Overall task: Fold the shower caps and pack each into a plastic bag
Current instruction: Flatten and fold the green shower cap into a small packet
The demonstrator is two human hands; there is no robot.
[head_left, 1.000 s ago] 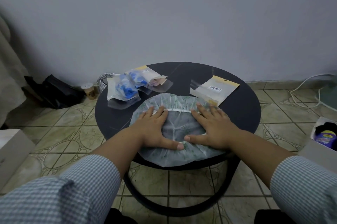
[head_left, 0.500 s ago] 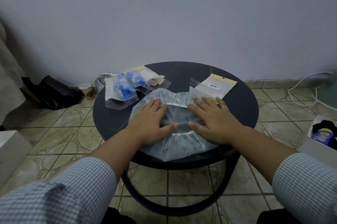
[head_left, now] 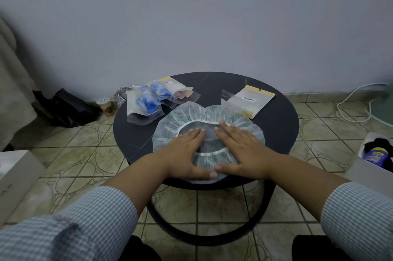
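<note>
Your left hand (head_left: 185, 152) and right hand (head_left: 240, 150) press flat, fingers straight, on the unfolded green-print shower cap (head_left: 209, 116) at the round black table's (head_left: 282, 133) near edge. Filled bags (head_left: 148, 101) lie rear-left; one flat plastic bag (head_left: 248, 101) awaits.

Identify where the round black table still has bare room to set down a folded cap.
Bare: the round black table's right edge beside the flattened translucent shower cap, and its left rim below the packed blue-filled bags. Crowded: the back, where those bags and the barcoded empty plastic bag meet the cap.
</note>
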